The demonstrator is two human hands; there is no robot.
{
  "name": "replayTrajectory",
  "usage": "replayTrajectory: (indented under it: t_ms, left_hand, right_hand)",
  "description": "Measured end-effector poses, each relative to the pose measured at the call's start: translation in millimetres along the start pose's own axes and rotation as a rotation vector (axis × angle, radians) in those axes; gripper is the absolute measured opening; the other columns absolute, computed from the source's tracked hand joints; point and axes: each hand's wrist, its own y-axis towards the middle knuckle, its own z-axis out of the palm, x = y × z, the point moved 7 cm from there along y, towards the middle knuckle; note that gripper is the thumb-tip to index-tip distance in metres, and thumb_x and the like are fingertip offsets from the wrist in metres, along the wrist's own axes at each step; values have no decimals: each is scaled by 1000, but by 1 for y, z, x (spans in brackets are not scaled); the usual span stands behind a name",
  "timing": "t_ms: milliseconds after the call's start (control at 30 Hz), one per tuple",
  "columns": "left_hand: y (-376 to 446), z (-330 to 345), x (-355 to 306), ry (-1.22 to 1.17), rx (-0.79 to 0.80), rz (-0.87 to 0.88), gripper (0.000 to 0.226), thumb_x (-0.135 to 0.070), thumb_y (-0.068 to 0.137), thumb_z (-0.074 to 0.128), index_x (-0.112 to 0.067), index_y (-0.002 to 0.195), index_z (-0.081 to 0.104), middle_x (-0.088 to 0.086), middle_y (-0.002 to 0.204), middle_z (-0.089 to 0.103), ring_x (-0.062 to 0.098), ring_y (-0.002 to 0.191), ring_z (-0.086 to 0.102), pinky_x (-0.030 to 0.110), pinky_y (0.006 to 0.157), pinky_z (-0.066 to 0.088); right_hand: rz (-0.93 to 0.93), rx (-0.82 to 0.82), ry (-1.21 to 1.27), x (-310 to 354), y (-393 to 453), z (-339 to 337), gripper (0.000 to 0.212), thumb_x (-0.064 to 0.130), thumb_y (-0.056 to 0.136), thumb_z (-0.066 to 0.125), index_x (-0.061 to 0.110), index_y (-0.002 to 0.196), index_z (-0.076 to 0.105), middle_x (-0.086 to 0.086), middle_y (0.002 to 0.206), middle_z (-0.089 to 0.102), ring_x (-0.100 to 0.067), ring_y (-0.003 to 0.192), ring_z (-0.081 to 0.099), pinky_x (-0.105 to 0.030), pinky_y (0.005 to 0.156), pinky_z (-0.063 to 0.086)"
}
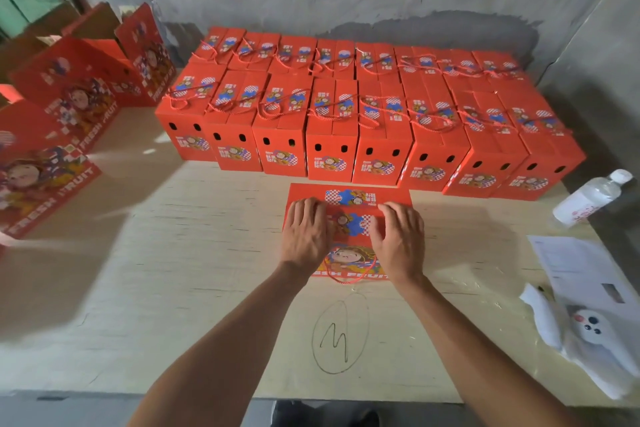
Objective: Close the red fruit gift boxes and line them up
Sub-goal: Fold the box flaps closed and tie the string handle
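Pressing both hands, left hand (304, 236), right hand (400, 239), fingers flat, gripping nothing, on "FRESH FRUIT" box (349, 253)

Both bare arms reached forward side by side. The left hand (304, 232) and right hand (398, 236) lay palm down, fingers (313, 206) straight and slightly spread.
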Motion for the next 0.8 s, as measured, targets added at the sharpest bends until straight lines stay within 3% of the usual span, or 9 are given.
replayTrajectory:
  t_ms: [300, 433, 600, 800]
  left_hand:
    - [4, 6, 2, 48, 64, 65, 22, -23, 98, 49, -10, 111, 61, 11, 102, 56, 31, 90, 50, 44, 84, 42]
    - [8, 1, 2, -59, 2, -68, 16, -27, 99, 57, -13, 98, 65, 6, 95, 61, 27, 84, 52, 42, 80, 44]
    - [21, 7, 9, -155, 62, -258, 27, -39, 98, 65, -15, 89, 70, 2, 91, 65, 25, 84, 54, 40, 79, 45]
    - [28, 14, 8, -214, 105, -177, 20, -30, 100, 64, -16, 91, 74, 2, 94, 69, 27, 87, 58, 41, 78, 45]
  right_hand:
    - [-58, -28, -90, 1, 1, -2, 25, 27, 101, 56, 8, 110, 69, -7, 111, 68, -28, 100, 60, -44, 96, 45]
    - [-79, 9, -73, 0, 5, -1, 23, 25, 101, 53, 10, 105, 70, -4, 103, 68, -24, 94, 59, -41, 91, 44]
    - [-78, 100, -27, -3, 18, 4, 21, 27, 96, 51, 12, 90, 65, -2, 88, 62, -22, 84, 53, -39, 79, 43]
    - [41, 38, 79, -10, 27, 6, 33, 39, 100, 66, 17, 76, 61, 4, 74, 55, -17, 73, 47, -35, 67, 37]
